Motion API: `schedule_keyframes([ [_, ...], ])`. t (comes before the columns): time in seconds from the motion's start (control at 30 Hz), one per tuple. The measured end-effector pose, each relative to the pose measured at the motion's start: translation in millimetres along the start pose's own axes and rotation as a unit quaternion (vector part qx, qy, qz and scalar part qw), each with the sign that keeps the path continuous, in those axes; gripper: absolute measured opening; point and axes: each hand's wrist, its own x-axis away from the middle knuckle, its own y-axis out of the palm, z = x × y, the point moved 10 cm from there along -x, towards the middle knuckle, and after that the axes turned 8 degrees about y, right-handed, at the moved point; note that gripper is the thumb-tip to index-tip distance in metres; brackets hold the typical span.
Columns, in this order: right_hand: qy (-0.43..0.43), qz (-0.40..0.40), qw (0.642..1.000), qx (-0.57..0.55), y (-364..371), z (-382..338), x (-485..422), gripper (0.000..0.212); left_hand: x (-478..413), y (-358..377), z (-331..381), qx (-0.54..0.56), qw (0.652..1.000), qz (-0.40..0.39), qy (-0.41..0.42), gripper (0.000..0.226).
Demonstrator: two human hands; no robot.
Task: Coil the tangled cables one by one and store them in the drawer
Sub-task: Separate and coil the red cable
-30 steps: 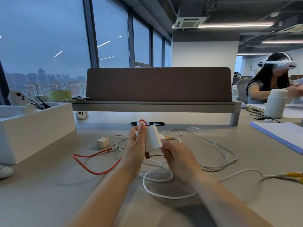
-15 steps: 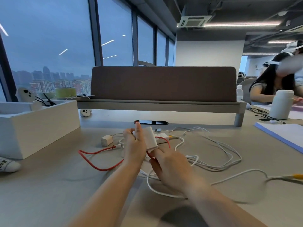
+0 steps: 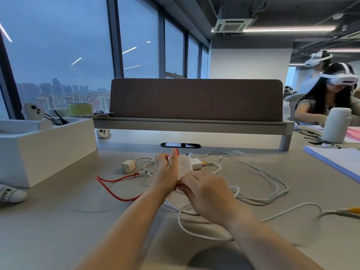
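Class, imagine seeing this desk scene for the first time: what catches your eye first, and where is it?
At the centre, the left hand grips a white charger while the right hand pinches the red cable just below it; that cable snakes brightly leftward across the grey desk. To the right sprawl tangled white cables, and at the far right sits a person wearing a white headset.
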Motion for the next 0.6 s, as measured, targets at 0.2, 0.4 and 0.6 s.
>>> schedule_keyframes([
  [0.2,0.030,0.074,0.997,0.019,-22.9,11.7,-1.0,0.028,3.2,3.5,12.9,-0.097,0.993,-0.040,0.063,0.030],
  [0.4,0.093,0.044,0.984,-0.143,-20.2,46.9,-3.7,0.022,11.8,24.6,23.3,-0.148,0.973,-0.140,0.105,0.027],
  [0.6,0.183,0.055,0.940,-0.284,-18.5,81.2,-1.0,0.010,20.6,30.6,25.5,-0.141,0.965,-0.198,0.099,0.027],
])
